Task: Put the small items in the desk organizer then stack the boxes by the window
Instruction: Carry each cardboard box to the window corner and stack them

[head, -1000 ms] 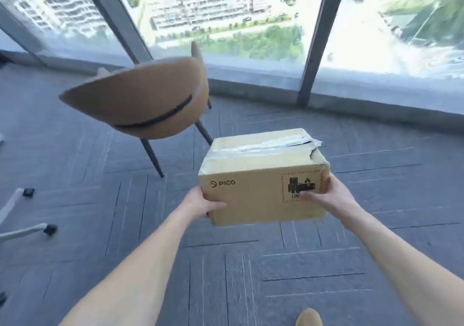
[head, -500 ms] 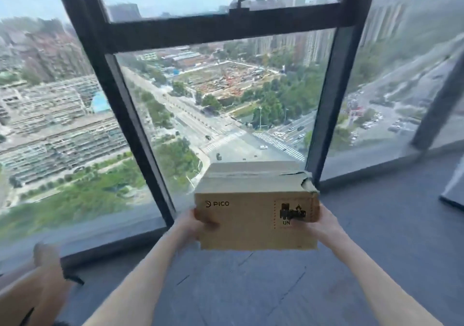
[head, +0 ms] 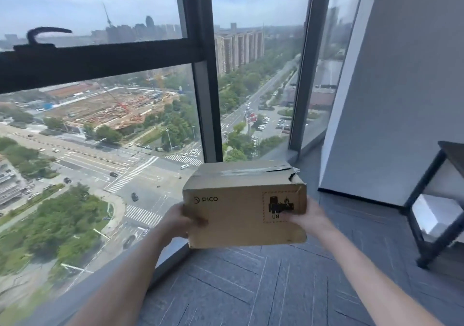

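I carry a brown cardboard box marked PICO, with torn tape along its top, out in front of me at about waist height. My left hand grips its lower left corner and my right hand grips its right side, next to a black and red battery label. The box hangs in the air over the grey carpet, close to the floor-to-ceiling window. No other box and no desk organizer are in view.
Dark window frame posts and a low sill run along the left and ahead. A grey wall stands at the right, with a black-framed table beside it. Grey carpet tiles cover the floor below the box.
My view has swung right and up from a brown chair and the floor to the window corner. The box stays held in both hands and is now closer to the glass.
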